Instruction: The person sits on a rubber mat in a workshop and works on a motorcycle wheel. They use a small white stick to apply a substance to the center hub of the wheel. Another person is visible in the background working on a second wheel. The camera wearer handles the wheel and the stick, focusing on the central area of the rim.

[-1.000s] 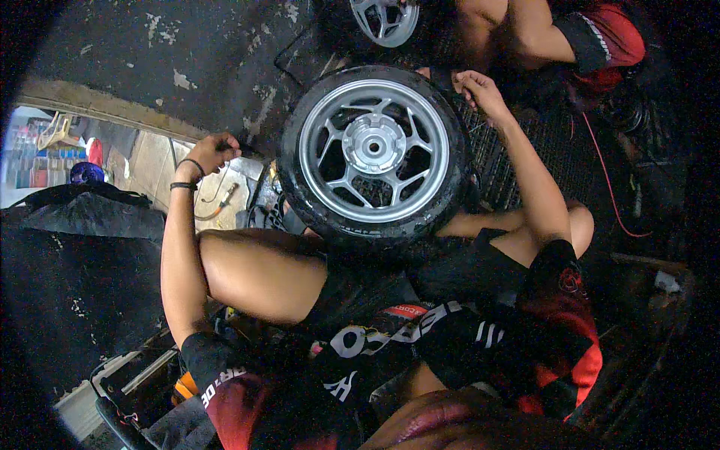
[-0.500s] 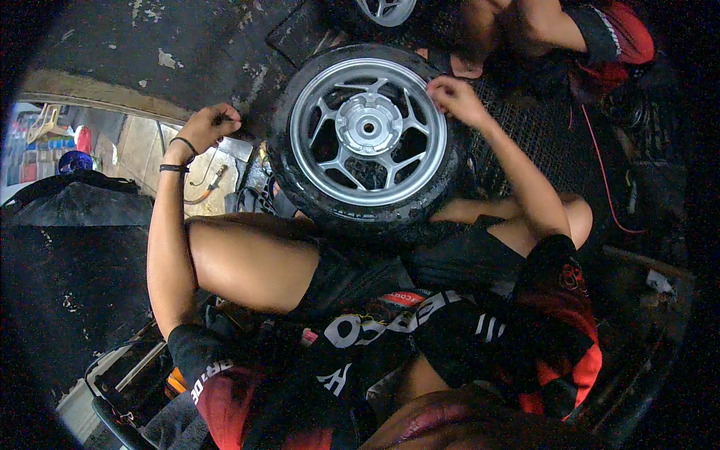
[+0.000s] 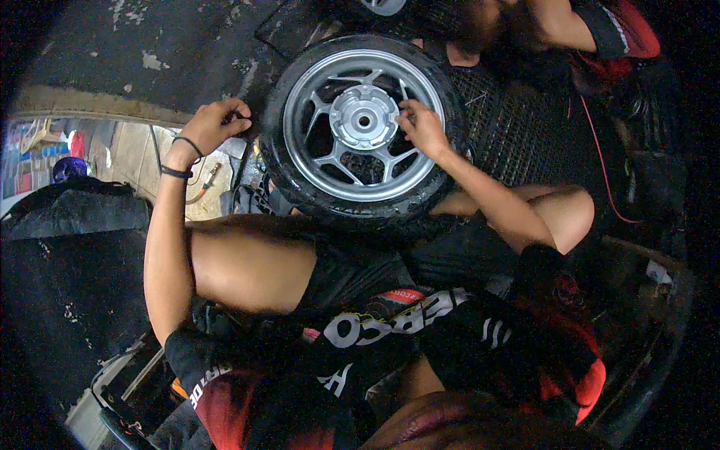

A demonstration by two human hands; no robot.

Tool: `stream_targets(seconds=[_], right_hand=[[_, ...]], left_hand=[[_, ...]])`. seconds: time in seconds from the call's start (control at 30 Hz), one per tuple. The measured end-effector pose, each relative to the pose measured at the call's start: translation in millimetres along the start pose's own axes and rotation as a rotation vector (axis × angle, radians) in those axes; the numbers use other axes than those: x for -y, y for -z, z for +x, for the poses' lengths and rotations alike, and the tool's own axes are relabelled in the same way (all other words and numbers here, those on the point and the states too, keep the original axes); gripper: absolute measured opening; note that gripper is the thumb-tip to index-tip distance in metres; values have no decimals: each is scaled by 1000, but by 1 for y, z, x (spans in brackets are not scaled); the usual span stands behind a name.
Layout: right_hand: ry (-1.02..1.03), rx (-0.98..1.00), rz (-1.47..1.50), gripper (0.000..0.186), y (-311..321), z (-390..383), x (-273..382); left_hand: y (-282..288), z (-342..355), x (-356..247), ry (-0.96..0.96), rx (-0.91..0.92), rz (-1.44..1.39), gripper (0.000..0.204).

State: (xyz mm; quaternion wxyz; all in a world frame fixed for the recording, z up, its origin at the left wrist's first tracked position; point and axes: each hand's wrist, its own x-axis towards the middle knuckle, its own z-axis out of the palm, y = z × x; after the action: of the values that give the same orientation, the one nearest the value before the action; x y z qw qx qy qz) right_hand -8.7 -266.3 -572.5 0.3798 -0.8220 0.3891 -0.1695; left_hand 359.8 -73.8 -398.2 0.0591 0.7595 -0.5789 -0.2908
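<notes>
A silver spoked wheel rim (image 3: pixel 365 195) with a black tyre (image 3: pixel 276 161) around it lies flat before my crossed legs. Its round hub (image 3: pixel 365 120) faces up, with a dark bore in the middle. My right hand (image 3: pixel 424 129) is over the rim, its bent fingers drawn together at the hub's right edge. Whatever those fingers may hold is hidden. Left of the tyre, apart from it, my left hand (image 3: pixel 217 127) is raised with fingers curled toward the thumb. I cannot make out anything in its grip.
Another person's arm and leg (image 3: pixel 559 26) are at the upper right, near a second wheel (image 3: pixel 384 6). A black perforated mat (image 3: pixel 517 135) lies right of the tyre, with a red cord (image 3: pixel 598 161) beyond. A hose with a brass-coloured fitting (image 3: pixel 212 176) lies left.
My right hand has moved left from the rim's outer edge to the hub. The left hand has shifted slightly right, closer to the tyre.
</notes>
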Motion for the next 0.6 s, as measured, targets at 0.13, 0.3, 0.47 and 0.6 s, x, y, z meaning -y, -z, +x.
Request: stream_targets(seconds=[0.13, 0.3, 0.47, 0.6], right_hand=[[-2, -149, 22, 40, -15, -33, 14], [33, -249, -37, 46, -27, -49, 30], [-117, -271, 114, 46, -27, -55, 45], [-209, -410, 93, 39, -45, -49, 44]], left_hand=[[2, -3, -16, -5, 3, -21, 22], [-3, -5, -16, -94, -78, -63, 23], [1, -3, -16, -86, -38, -33, 23], [1, -2, -21, -27, -25, -92, 23]])
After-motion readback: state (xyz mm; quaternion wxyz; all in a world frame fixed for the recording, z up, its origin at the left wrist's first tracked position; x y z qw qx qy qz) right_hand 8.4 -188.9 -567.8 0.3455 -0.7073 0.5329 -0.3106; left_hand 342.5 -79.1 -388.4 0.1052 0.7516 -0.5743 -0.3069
